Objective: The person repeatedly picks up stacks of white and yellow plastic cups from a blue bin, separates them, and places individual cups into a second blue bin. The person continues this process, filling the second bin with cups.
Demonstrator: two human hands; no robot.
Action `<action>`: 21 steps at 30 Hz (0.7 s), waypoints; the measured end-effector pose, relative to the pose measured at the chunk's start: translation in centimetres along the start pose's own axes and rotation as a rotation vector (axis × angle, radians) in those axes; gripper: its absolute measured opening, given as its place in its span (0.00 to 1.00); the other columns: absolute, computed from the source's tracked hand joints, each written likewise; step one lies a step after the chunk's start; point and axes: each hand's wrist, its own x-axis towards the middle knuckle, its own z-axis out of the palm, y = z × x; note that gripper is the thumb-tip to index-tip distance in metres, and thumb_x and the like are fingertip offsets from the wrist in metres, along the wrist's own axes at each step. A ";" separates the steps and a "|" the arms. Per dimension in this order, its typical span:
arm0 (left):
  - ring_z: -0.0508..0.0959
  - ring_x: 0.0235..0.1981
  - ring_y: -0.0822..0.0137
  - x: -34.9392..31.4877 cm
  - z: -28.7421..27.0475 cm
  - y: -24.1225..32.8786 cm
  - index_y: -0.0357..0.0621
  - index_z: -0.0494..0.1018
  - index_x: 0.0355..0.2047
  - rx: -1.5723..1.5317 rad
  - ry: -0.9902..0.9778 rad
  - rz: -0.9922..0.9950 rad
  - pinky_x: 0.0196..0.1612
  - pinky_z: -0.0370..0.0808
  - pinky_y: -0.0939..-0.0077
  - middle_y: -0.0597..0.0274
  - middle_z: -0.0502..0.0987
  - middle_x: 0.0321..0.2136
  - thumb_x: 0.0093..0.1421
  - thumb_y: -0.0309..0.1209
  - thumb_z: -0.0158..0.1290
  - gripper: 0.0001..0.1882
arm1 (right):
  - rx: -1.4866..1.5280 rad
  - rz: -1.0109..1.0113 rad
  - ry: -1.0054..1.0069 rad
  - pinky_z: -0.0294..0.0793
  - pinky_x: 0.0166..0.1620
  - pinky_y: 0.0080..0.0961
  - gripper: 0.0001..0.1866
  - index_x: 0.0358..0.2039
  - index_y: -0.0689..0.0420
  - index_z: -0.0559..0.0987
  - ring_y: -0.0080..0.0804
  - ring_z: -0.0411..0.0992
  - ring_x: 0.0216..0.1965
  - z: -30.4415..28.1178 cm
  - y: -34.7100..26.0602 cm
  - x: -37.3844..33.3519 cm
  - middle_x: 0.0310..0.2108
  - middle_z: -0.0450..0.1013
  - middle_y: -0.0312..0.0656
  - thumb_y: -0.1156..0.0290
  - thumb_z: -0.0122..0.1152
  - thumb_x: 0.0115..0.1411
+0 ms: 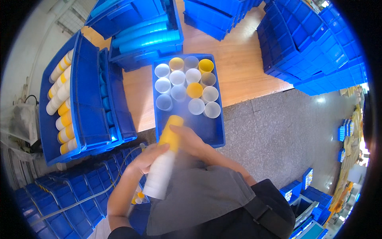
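Observation:
A long stack of nested cups (160,175), yellow at its far end and white at its near end, lies slanted in front of my body. My left hand (146,158) is closed round its middle, where yellow meets white. On the right side of the yellow part, my right hand (188,140) grips the stack, its fingers partly hidden. Just beyond sits a blue bin (217,133) holding upright white and yellow cups (195,90) in rows. The yellow end reaches over the bin's near part, where the blue bottom shows.
Left of the bin, a tilted blue crate (90,133) holds lying stacks of white and yellow cups (63,99). Behind it, another crate (145,51) carries blue cup stacks (149,40). More blue crates (306,44) stand piled at the right on the wooden table (238,75).

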 end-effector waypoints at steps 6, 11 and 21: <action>0.83 0.42 0.62 -0.6 -0.2 0.2 0.37 0.64 0.57 0.159 -0.022 0.024 0.44 0.83 0.63 0.49 0.78 0.45 0.61 0.51 0.60 0.35 | -0.329 -0.206 0.181 0.72 0.52 0.32 0.18 0.48 0.60 0.76 0.36 0.75 0.47 -0.7 -0.1 2.6 0.45 0.76 0.44 0.58 0.53 0.69; 0.83 0.41 0.58 -2.0 -0.7 -1.6 0.36 0.64 0.58 -0.102 -0.006 0.038 0.44 0.83 0.62 0.46 0.79 0.44 0.65 0.53 0.54 0.35 | -0.040 0.047 0.107 0.70 0.59 0.37 0.25 0.55 0.61 0.69 0.38 0.71 0.55 -0.5 0.6 0.5 0.50 0.72 0.45 0.51 0.50 0.71; 0.83 0.40 0.55 -3.0 -0.2 -2.0 0.34 0.64 0.59 -0.188 0.004 -0.060 0.44 0.83 0.62 0.44 0.79 0.43 0.64 0.53 0.55 0.37 | -0.396 0.147 0.181 0.69 0.58 0.35 0.21 0.52 0.67 0.73 0.39 0.72 0.53 1.5 0.9 -1.5 0.49 0.74 0.50 0.60 0.51 0.70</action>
